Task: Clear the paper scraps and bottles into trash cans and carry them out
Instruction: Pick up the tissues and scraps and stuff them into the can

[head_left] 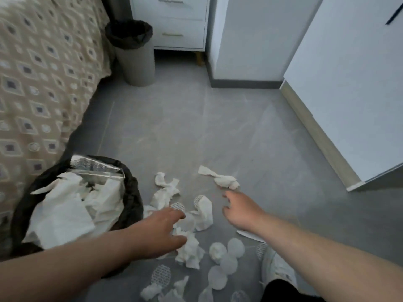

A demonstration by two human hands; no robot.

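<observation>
Both forearms outstretched, left hand (162,231) and right hand (242,211) spread

One view only, from a wide-angle camera on the person's head, tilted steeply forward and down at the grey floor (196,127) close below. Both forearms enter from the bottom edge, and a shoe (277,271) shows at the lower right, so the lens sits right above the body. The view faces ahead toward a white nightstand (174,22) at the top, with the bed (39,73) along the left edge and lines bowed by the lens.
</observation>
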